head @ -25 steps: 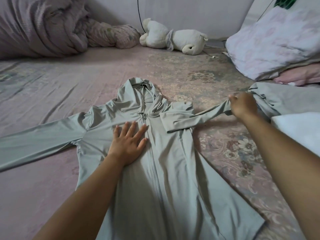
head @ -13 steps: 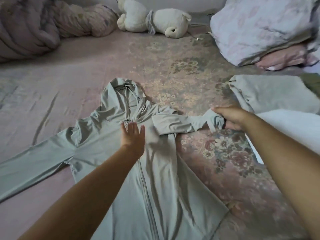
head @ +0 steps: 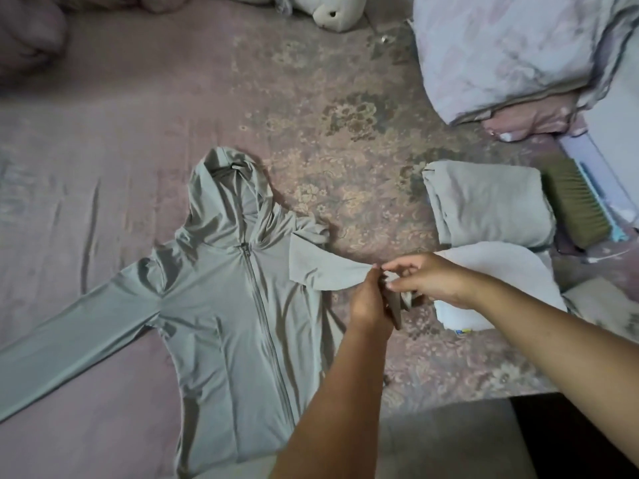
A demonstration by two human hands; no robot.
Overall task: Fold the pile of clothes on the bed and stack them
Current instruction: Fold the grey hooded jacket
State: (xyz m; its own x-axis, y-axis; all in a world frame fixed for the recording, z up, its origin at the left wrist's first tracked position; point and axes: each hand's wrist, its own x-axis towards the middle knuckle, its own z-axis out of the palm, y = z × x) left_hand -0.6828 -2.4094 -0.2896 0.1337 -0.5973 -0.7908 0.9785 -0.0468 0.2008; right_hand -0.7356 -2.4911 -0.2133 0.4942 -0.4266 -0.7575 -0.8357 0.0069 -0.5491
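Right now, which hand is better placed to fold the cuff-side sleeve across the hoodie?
Probably the left hand. Both hands hold the cuff, but the left arm already lies over the hoodie, so it can sweep inward; the right hand reaches in from the stack side.

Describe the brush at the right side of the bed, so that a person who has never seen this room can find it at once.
Start at the big pale floral pillow in the far right corner of the bed. Come toward the viewer to the folded grey garment lying beside the spread hooded jacket. The brush lies just right of that garment; unlike the soft cloth around it, it has dense olive bristles and a light blue back.
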